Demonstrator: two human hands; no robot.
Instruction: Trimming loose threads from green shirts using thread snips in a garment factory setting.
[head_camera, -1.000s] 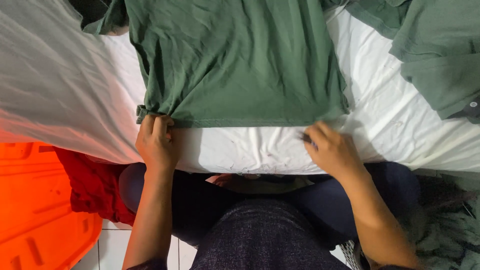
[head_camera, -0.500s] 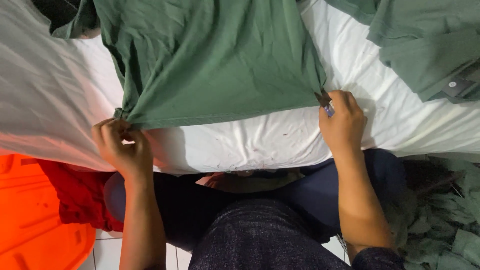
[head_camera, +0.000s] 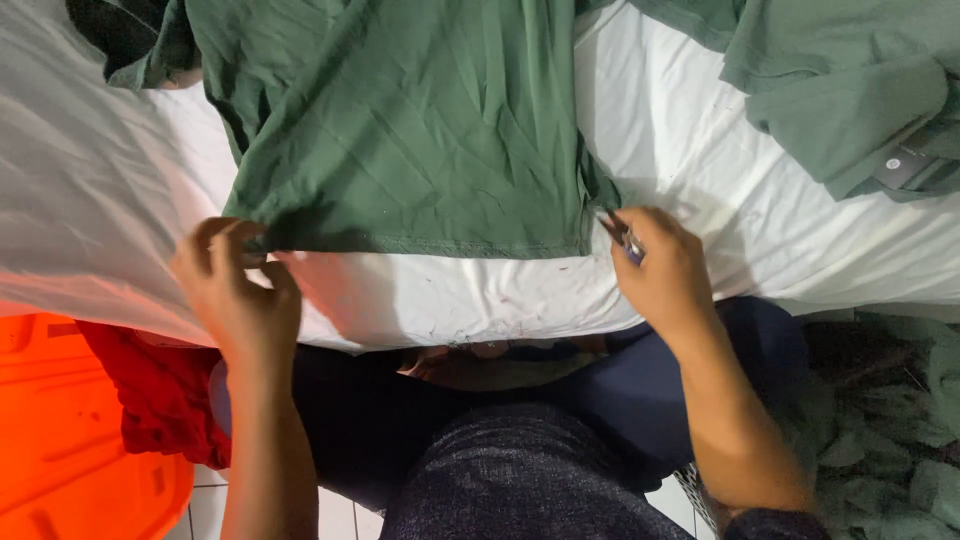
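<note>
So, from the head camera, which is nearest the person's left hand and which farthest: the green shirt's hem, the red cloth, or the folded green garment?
1. Green shirt's hem, pinched at its left corner by the left hand.
2. Red cloth, just below, lower left.
3. Folded green garment, far upper right.

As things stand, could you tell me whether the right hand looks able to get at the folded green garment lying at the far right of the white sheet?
Probably yes: the right hand pinches the green shirt's hem corner, and only bare white sheet lies between it and the folded green garment.
</note>
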